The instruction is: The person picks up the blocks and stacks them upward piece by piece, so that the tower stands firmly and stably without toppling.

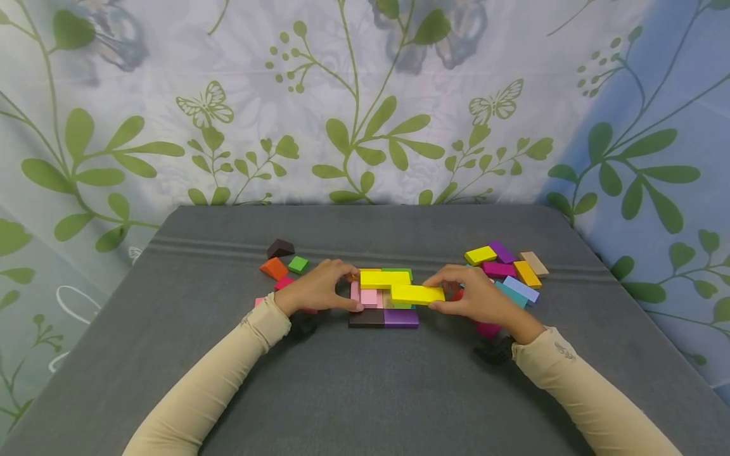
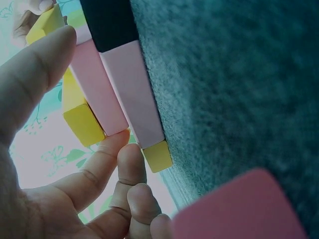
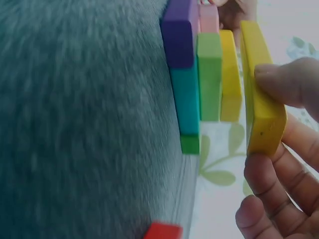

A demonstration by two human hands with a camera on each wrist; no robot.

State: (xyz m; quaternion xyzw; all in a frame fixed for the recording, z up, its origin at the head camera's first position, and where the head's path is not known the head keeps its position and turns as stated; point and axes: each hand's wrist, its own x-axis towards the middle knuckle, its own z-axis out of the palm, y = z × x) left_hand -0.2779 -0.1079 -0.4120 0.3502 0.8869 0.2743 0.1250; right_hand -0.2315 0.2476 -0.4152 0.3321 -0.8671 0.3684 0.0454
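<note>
A low, two-layered stack of wooden blocks stands mid-table, with a dark brown block (image 1: 366, 318) and a purple block (image 1: 401, 318) along its near side. A yellow block (image 1: 376, 278) lies across the far part of its top. At the stack's left end my left hand (image 1: 322, 286) holds a pink block (image 2: 99, 89) lengthwise, thumb near one end and index fingertip at the other. My right hand (image 1: 473, 294) pinches a second yellow block (image 3: 264, 104) above the stack's right part. In the right wrist view a gap separates it from the light green block (image 3: 209, 74).
Left of the stack are loose blocks, among them orange (image 1: 275, 268), green (image 1: 298, 264) and dark brown (image 1: 281, 247) ones. To the right lies a pile with yellow (image 1: 480, 255), purple (image 1: 502, 252) and blue (image 1: 521, 291) blocks. A patterned curtain (image 1: 365, 126) hangs behind the grey table (image 1: 365, 392).
</note>
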